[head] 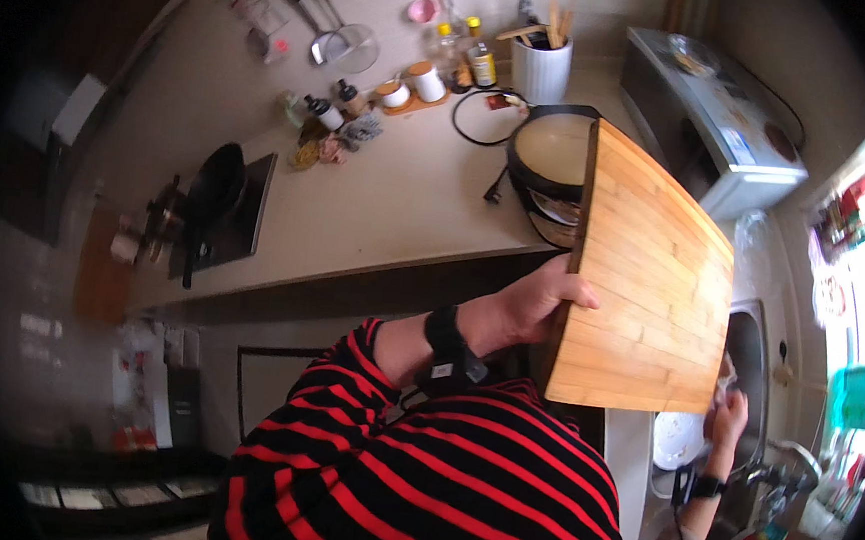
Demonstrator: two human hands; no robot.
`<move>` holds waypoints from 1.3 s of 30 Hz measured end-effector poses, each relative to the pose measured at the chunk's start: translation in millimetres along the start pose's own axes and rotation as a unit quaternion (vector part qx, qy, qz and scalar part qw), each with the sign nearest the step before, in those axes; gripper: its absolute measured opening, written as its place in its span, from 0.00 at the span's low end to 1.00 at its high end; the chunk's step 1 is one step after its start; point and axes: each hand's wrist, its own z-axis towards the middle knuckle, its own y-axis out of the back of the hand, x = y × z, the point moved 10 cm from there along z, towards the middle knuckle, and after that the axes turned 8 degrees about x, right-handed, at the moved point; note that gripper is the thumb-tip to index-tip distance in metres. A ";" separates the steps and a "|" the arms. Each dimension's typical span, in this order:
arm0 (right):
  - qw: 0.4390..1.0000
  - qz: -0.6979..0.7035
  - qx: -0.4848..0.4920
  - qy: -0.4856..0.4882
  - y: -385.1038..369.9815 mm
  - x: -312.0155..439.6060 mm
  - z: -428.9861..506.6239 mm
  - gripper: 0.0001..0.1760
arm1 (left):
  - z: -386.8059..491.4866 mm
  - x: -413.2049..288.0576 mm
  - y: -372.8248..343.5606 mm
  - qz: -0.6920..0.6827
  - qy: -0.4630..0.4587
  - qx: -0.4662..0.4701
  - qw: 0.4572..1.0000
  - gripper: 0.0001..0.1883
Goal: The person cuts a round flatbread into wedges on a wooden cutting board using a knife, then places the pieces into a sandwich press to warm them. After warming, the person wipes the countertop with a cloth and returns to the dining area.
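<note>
My left hand (pixel 547 297) grips the edge of a bamboo cutting board (pixel 649 285), thumb over its near face. The board is held up and tilted, between the counter and the sink. My right hand (pixel 727 420) is by the board's lower right edge, over the steel sink (pixel 747 345); its fingers are curled beside a crumpled pale item (pixel 727 375), and whether it grips this or the board is unclear. A white plate (pixel 678 440) lies below that hand, partly hidden. Behind the board, an electric pot (pixel 554 147) with pale contents stands on the counter, its right side covered.
A metal faucet (pixel 783 475) rises at the sink's right. Bottles (pixel 483 63), lidded white jars (pixel 427 81) and a utensil holder (pixel 541 71) line the wall. A steel toaster oven (pixel 721 117) stands at the back right. Far left, a black wok (pixel 217 183) sits on a cooktop (pixel 255 220).
</note>
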 end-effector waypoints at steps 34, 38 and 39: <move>0.500 0.733 0.460 -0.045 -318.4 655.9 134.5 0.20 | -98.4 -394.7 180.1 0.477 -0.224 -0.140 0.838 0.23; 0.470 0.769 0.433 -0.031 -290.1 631.2 227.5 0.15 | 19.8 -417.4 155.1 0.517 -0.233 -0.078 0.820 0.19; 0.477 0.768 0.423 -0.054 -288.6 617.5 251.5 0.16 | 51.6 -419.5 152.5 0.515 -0.235 -0.070 0.821 0.19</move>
